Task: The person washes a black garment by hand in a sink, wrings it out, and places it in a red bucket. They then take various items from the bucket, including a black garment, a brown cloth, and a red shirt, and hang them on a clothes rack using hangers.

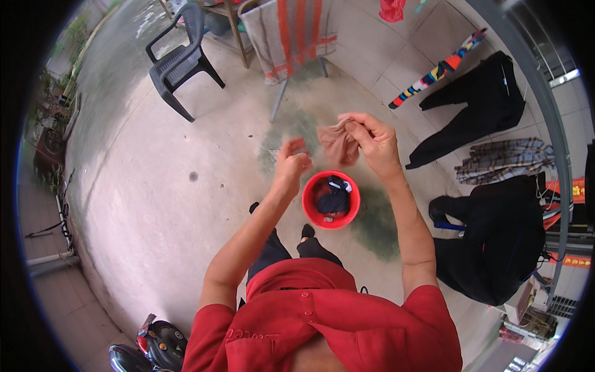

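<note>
My right hand (375, 142) pinches a crumpled pinkish-beige cloth (341, 144) between thumb and fingers, in front of me above the floor. To its left, my left hand (293, 162) is raised and slightly blurred, apart from the cloth, its fingers bent and parted with nothing between them. Just below both hands in the picture, a round red bucket (307, 204) stands on the concrete floor near my feet. Dark, damp-looking clothing (333, 202) with a white part lies inside it.
On the right hang black trousers (485, 104), a plaid garment (506, 160), dark clothes (504, 242) and a multicoloured striped item (437, 72), near a curved-looking metal pole (555, 121). Ahead are a towel (290, 37) on a rack and a grey plastic chair (179, 65). A motor scooter (162, 346) stands lower left.
</note>
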`<state>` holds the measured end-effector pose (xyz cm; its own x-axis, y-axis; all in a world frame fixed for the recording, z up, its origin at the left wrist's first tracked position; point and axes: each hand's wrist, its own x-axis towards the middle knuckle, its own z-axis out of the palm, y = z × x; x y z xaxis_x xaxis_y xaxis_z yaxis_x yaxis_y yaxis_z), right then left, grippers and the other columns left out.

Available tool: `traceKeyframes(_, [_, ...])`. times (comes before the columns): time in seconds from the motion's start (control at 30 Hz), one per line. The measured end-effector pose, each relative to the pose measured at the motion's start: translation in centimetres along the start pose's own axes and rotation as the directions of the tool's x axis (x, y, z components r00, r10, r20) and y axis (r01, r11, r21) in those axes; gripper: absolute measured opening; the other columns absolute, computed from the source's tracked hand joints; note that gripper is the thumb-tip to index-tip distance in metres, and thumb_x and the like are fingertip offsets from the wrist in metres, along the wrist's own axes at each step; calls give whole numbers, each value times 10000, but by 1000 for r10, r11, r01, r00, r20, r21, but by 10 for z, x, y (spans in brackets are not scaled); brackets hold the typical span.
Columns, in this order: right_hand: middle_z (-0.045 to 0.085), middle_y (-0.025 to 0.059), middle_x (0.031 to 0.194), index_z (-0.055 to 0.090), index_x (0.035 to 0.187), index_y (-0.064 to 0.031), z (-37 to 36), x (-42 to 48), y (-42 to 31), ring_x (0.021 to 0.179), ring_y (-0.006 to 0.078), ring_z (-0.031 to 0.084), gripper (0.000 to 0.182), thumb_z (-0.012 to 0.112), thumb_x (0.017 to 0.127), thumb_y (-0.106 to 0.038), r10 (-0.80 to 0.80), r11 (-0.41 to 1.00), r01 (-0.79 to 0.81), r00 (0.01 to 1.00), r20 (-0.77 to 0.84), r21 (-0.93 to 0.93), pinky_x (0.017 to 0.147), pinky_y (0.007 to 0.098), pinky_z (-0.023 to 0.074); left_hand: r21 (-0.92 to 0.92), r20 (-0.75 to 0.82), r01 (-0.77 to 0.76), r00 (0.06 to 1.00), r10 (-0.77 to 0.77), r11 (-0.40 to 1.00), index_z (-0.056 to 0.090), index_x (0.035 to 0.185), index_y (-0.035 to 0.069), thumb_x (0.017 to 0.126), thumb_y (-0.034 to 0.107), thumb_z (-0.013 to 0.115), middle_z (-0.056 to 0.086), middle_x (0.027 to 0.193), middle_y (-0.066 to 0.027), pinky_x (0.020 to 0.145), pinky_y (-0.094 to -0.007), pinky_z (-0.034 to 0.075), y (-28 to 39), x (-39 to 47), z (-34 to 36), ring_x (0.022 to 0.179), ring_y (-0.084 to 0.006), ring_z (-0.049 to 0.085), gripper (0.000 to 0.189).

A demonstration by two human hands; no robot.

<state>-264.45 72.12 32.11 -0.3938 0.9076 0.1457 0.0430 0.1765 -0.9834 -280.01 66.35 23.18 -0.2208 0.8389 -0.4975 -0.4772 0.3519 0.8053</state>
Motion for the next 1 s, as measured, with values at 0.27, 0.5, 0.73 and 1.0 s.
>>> traceKeyframes(0.27, [615,16,746,630,966,-8,95,74,-27,695,76,574,149,543,857,-62,207,975,-183,955,211,-129,644,214,457,-54,423,-300,857,294,952,604,1006,2,872,73,533,610,808,7,639,-199,444,112,30,-78,700,-53,542,167])
traceKeyframes(0.5, [612,-10,763,604,1006,20,174,131,-16,700,30,536,182,560,856,-72,33,999,-34,982,188,3,637,194,445,2,307,-383,879,364,924,610,997,-3,876,166,542,595,781,6,620,-202,421,200,59,-155,687,-51,509,218])
traceKeyframes(0.73, [593,-18,670,585,950,9,232,182,-6,563,39,551,128,549,866,-79,89,996,-93,949,302,-2,540,190,429,-247,268,-248,911,312,937,551,908,3,810,101,530,573,700,-70,539,-271,399,255,89,-214,619,-144,537,140])
traceKeyframes(1.0, [584,-11,692,587,902,5,265,245,10,554,30,525,98,528,872,-68,25,978,-89,948,318,188,482,177,406,-210,346,-18,934,91,978,540,1002,70,873,142,530,545,830,11,589,-221,389,296,128,-250,681,-81,512,148])
